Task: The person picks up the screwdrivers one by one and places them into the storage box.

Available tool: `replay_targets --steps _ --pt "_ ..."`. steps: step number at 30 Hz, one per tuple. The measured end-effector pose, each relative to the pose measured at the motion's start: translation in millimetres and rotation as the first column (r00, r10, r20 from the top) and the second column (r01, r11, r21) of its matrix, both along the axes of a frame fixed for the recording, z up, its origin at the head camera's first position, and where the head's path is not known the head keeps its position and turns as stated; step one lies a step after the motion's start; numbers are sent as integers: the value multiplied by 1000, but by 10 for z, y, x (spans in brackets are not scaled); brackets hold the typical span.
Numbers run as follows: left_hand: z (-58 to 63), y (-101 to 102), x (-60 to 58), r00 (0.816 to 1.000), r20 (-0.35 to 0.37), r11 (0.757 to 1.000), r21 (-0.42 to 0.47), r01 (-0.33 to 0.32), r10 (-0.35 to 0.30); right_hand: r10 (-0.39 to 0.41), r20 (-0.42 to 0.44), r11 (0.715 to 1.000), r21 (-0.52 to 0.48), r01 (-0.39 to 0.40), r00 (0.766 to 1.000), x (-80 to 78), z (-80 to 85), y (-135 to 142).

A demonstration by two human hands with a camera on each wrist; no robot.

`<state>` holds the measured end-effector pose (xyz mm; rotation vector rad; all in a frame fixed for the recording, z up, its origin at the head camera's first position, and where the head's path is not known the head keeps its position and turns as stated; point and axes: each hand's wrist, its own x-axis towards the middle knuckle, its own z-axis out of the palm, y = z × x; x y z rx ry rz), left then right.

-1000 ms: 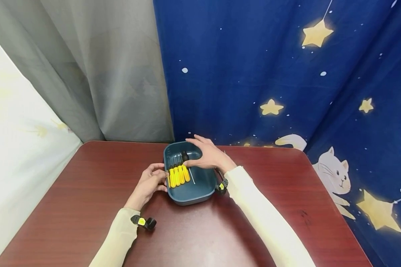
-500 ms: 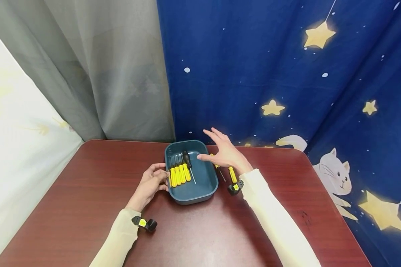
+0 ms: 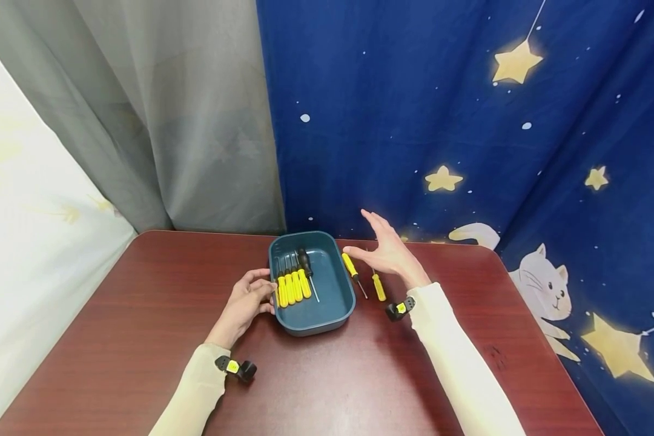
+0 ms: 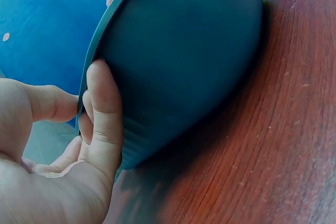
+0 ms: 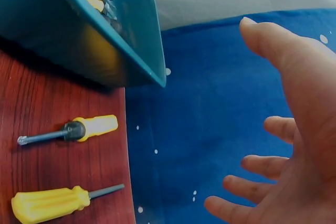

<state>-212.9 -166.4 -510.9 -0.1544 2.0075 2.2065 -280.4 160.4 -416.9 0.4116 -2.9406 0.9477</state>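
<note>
My left hand (image 3: pixel 244 304) pinches the left wall of a dark teal plastic box (image 3: pixel 331 297); the left wrist view shows thumb and fingers on either side of its rim (image 4: pixel 97 38). Inside, several yellow-handled screwdrivers (image 3: pixel 290 289) lie in a row along the left side, beside a black-handled screwdriver (image 3: pixel 304 260). My right hand (image 3: pixel 390 251) hovers with fingers spread, right of the box and holding nothing. Below it on the table lie two yellow screwdrivers: one with a black collar (image 5: pixel 97 126), its shaft toward me, and an all-yellow-handled one (image 5: pixel 50 204) pointing away.
The reddish-brown wooden table (image 3: pixel 327 387) has its far edge just behind the box. A blue curtain with stars (image 3: pixel 392 121) and a grey curtain (image 3: pixel 212 133) hang behind it. White cloth (image 3: pixel 38 242) hangs on the left.
My right hand has moved from over the box out to its right, uncovering the black-handled screwdriver and the two screwdrivers on the table. The left hand keeps its grip on the box.
</note>
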Motion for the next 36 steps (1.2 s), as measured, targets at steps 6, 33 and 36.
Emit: replay_targets --steps 6,33,36 --pt "-1 2 12 1000 -4 1000 -9 8 -8 -47 29 998 -28 48 998 0 -28 91" --pt "-54 -9 10 1000 -24 1000 6 12 -12 -95 84 995 44 91 992 -87 -397 299" --pt "-50 -10 19 1000 -22 1000 7 14 -14 -77 46 993 91 73 996 -87 -435 300"
